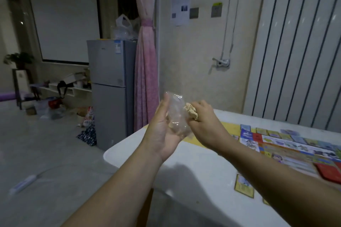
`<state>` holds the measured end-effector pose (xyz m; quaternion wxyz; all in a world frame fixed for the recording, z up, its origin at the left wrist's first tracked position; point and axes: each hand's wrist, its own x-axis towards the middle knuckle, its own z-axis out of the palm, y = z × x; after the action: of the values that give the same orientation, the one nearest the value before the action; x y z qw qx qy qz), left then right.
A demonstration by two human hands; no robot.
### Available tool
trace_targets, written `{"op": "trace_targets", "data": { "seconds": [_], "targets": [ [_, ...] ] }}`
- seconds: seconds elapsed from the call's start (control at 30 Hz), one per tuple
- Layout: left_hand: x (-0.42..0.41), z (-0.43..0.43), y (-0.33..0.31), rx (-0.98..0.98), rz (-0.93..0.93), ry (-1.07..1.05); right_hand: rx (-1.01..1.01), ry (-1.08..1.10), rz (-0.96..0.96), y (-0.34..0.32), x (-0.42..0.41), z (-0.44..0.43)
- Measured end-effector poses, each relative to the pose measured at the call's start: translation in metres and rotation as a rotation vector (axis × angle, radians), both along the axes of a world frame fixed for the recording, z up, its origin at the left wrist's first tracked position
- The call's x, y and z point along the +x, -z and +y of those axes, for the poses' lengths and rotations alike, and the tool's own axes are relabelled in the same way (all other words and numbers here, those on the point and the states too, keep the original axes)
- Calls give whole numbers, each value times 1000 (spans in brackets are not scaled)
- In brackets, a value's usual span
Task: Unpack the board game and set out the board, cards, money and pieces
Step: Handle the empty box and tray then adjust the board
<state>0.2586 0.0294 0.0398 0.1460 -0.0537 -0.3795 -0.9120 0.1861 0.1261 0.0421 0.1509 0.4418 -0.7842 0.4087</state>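
Observation:
My left hand (163,129) holds a clear plastic bag (177,114) up above the table's left corner. My right hand (204,120) grips a clump of small pale wooden pieces (191,111) at the bag's right side. A few more pale pieces show through the plastic low in the bag. The colourful game board (287,145) lies open on the white table (193,167) to the right. A yellow card (243,186) lies near the table's front edge, and a red stack (330,173) sits at the far right, its nature unclear.
A yellow sheet (230,131) lies under the board's left end. A grey fridge (112,90) stands left of the table beside a pink curtain (145,72). A white power strip (24,184) lies on the floor at the left. A panelled wall runs behind the table.

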Motion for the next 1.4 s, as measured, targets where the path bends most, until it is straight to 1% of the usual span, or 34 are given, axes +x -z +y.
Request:
{"op": "trace_targets", "data": {
  "seconds": [0.07, 0.17, 0.27, 0.37, 0.43, 0.5, 0.57, 0.63, 0.7, 0.8, 0.83, 0.9, 0.97, 1.03, 1.1, 1.13, 1.23, 1.27, 1.33, 1.37, 1.4],
  "targets": [
    [4, -1, 10, -76, -37, -62, 99, 3, 38, 10, 5, -3],
    [14, -2, 31, -170, -119, -178, 165, -17, 40, 26, 18, -13],
    [30, -7, 57, -173, -185, -185, 231, -64, -107, 42, 40, -23],
    [49, -19, 88, -169, -231, -225, 279, -191, -235, 61, 62, -31],
    [62, -29, 107, -150, -252, -251, 247, -280, -342, 73, 74, -37],
    [77, -41, 122, -118, -263, -266, 188, -329, -387, 84, 82, -40],
    [92, -54, 134, -76, -242, -255, 136, -351, -403, 99, 91, -41],
    [109, -65, 146, -22, -233, -246, 101, -389, -483, 118, 101, -41],
    [123, -72, 160, 20, -276, -233, 105, -408, -559, 134, 110, -40],
    [142, -74, 187, 66, -353, -179, 125, -424, -765, 158, 127, -49],
    [147, -74, 195, 89, -357, -140, 125, -401, -791, 166, 130, -53],
    [154, -73, 210, 140, -363, -72, 156, -321, -729, 182, 132, -61],
    [158, -73, 219, 99, -425, -50, 191, -258, -689, 197, 132, -66],
    [159, -74, 229, -42, -499, -110, 207, -188, -677, 212, 130, -71],
    [163, -76, 240, -271, -545, -179, 193, -130, -700, 224, 130, -76],
    [166, -77, 245, -458, -560, -208, 181, -115, -730, 229, 131, -79],
    [179, -85, 262, -1151, -619, -267, 172, -100, -791, 240, 137, -90],
    [182, -87, 266, -1328, -629, -305, 177, -99, -813, 244, 140, -94],
    [187, -92, 275, -1610, -637, -420, 185, -104, -871, 254, 145, -102],
    [188, -96, 280, -1706, -638, -472, 185, -109, -906, 259, 147, -106],
    [189, -100, 285, -1761, -641, -501, 188, -111, -940, 265, 150, -109]
  ]
}}
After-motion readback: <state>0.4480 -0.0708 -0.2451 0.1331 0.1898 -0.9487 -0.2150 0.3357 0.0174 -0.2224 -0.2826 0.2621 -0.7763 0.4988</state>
